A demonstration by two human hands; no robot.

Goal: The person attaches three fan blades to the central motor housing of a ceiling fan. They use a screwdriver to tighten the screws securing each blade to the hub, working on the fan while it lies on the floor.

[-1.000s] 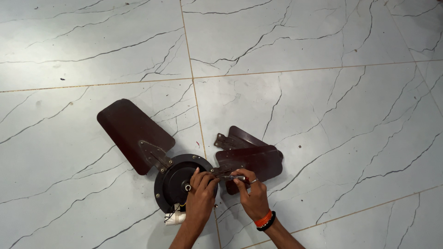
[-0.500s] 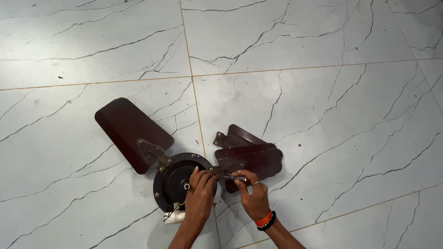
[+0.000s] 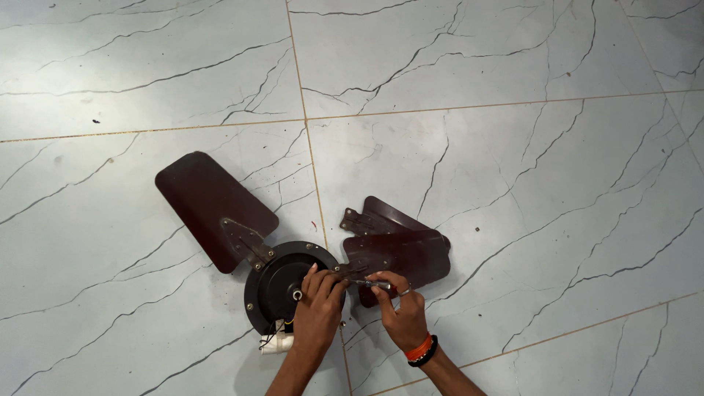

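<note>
Your left hand (image 3: 317, 312) rests fingers-down on the fan motor (image 3: 282, 286) on the floor (image 3: 513, 147), pinning it steady. Your right hand (image 3: 400, 315), just beside, has its fingers pinched on a slim tool (image 3: 378, 283) at the blade bracket. Beyond its fingertips lie stacked loose blades (image 3: 400, 246); beyond the left fingertips, one blade (image 3: 205, 202) remains bolted. No containers are in view.

A floor (image 3: 513, 147) of large pale grey tiles with dark, thin marble-like veins fills the scene. Narrow tan grout lines (image 3: 440, 108) cross it, one running left to right in the far part, another running near to far left of centre. A tiny dark speck (image 3: 94, 121) lies at far left.
</note>
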